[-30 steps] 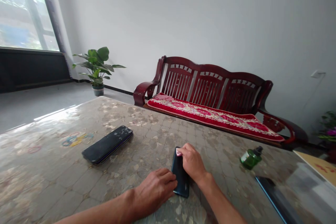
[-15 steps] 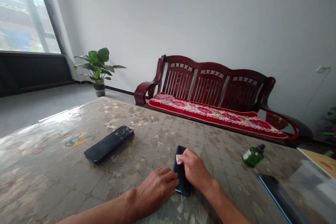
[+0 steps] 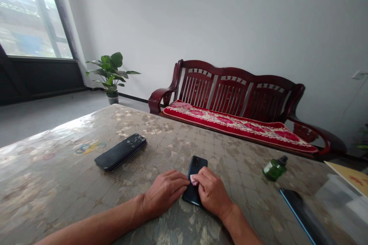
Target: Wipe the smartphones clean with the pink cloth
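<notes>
A dark phone lies back up on the patterned table, its camera end pointing away from me. Pinched in my right hand is a small pink cloth, pressed on the middle of the phone's back. My left hand rests at the phone's left edge, its fingertips touching that edge and its fingers close together. The lower right part of the phone is hidden by my right hand.
A stack of dark phones lies at the left, near coloured rubber bands. On the right are a green bottle, another phone and a yellow board. A wooden bench stands behind.
The cloth in my right hand has moved down the phone, uncovering its camera end. The phone is tilted differently, its lower end further left, and my left hand has shifted slightly left.
</notes>
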Motion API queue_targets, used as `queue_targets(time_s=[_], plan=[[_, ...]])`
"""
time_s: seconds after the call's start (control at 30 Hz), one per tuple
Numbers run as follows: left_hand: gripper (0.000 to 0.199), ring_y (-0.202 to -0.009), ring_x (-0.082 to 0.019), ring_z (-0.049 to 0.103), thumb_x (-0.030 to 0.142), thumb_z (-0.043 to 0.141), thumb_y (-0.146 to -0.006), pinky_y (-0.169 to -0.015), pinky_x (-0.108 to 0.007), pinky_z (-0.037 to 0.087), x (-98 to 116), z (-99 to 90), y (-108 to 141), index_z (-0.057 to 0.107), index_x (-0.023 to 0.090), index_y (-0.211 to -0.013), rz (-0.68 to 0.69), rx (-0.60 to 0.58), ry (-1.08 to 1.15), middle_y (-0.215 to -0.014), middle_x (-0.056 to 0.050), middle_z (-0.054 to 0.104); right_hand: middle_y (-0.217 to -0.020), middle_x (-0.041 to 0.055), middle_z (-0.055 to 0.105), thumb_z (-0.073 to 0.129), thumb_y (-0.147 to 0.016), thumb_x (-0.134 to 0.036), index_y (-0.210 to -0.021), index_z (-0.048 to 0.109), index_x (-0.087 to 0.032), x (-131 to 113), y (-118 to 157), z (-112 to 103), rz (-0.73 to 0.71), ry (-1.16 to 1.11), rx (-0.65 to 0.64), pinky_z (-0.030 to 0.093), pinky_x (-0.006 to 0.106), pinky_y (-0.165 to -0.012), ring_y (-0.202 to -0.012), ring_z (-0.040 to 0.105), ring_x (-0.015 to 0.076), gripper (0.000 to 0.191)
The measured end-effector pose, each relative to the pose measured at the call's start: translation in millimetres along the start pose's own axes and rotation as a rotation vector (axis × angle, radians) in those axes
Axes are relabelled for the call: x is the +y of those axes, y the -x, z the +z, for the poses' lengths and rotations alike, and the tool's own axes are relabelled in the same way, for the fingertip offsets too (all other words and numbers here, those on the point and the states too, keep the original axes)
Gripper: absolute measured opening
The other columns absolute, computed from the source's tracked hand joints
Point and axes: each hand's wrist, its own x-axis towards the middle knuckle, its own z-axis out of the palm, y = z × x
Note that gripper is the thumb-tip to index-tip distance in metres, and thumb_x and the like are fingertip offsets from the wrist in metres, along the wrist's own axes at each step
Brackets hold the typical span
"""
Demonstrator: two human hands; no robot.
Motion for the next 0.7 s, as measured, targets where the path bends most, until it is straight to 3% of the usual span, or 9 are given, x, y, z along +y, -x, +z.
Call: queue_targets(time_s=[0.1,0.17,0.27,0.33,0.4,0.5,0.63,0.7], plan=[[0.027,-0.099,-0.018,0.064,0.015,0.047,-0.095,-0.092,-0.032,0.05,-13.2,-4.3,-9.5,0.067,0.023,-0.112,-0.064,0.041,-0.04,-0.108,-0.003,0.071,-0.085,0.0024,0.055,0.043,-0.079,0.001,-0.089,0.063,-0.022,-0.6,-0.3,0.1,-0.006,0.001,0.008,0.043,0.026,-0.076,-0.083,0.053,0.0164,0.033],[0.04,-0.109,-0.019,0.061,0.005,0.046,-0.088,-0.097,-0.033,0.048,-22.4,-10.2,-22.6,0.065,0.024,-0.118,-0.054,-0.012,-0.088,-0.116,-0.004,0.068,-0.085,0.0027,0.055,0.043,-0.079,0.0,-0.089,0.063,-0.022,0.1,-0.2,0.9,-0.017,0.001,0.01,0.043,0.026,-0.076,-0.083,0.052,0.0166,0.031],[0.066,-0.133,-0.026,0.045,-0.004,0.053,-0.073,-0.109,-0.042,0.04,-32.4,-21.0,-50.7,0.056,0.025,-0.132,0.042,-0.239,-0.198,-0.143,-0.008,0.052,-0.086,0.0031,0.055,0.044,-0.08,-0.001,-0.089,0.063,-0.021,2.5,0.0,2.9,-0.031,0.003,0.007,0.043,0.027,-0.078,-0.084,0.053,0.0171,0.03],[0.085,-0.14,-0.032,0.034,-0.006,0.06,-0.065,-0.109,-0.047,0.038,-35.5,-25.6,-71.7,0.045,0.028,-0.142,0.098,-0.365,-0.254,-0.157,-0.01,0.032,-0.086,0.0033,0.056,0.044,-0.079,-0.001,-0.09,0.063,-0.021,4.0,0.1,3.7,-0.038,0.004,0.004,0.042,0.028,-0.078,-0.085,0.053,0.0176,0.029],[0.095,-0.143,-0.035,0.028,-0.006,0.065,-0.06,-0.11,-0.049,0.036,-36.0,-25.5,-91.7,0.041,0.031,-0.145,0.184,-0.476,-0.275,-0.16,-0.01,0.023,-0.086,0.0035,0.056,0.045,-0.078,-0.001,-0.089,0.063,-0.021,4.7,0.0,3.7,-0.044,0.007,0.007,0.042,0.028,-0.078,-0.085,0.052,0.018,0.029],[0.096,-0.141,-0.039,0.03,-0.002,0.075,-0.056,-0.108,-0.052,0.037,-34.0,-17.2,-115.3,0.046,0.03,-0.142,0.268,-0.578,-0.294,-0.16,-0.012,0.024,-0.085,0.0035,0.055,0.046,-0.076,0.0,-0.087,0.063,-0.021,4.6,-0.1,2.4,-0.052,0.012,0.015,0.042,0.029,-0.078,-0.085,0.052,0.0185,0.03],[0.074,-0.129,-0.037,0.048,0.004,0.076,-0.057,-0.099,-0.048,0.046,-31.4,-4.4,-130.2,0.061,0.032,-0.124,0.202,-0.61,-0.263,-0.155,-0.006,0.036,-0.087,0.0034,0.056,0.046,-0.073,0.001,-0.087,0.063,-0.022,4.2,0.5,0.3,-0.052,0.01,0.01,0.043,0.029,-0.08,-0.09,0.053,0.0192,0.031],[0.072,-0.12,-0.035,0.056,0.006,0.076,-0.056,-0.094,-0.045,0.049,-31.5,-2.3,-131.7,0.062,0.035,-0.121,0.167,-0.633,-0.266,-0.152,-0.004,0.04,-0.087,0.0033,0.056,0.047,-0.073,0.002,-0.088,0.063,-0.022,4.7,0.9,-0.2,-0.052,0.003,0.012,0.044,0.028,-0.079,-0.09,0.054,0.0187,0.033]])
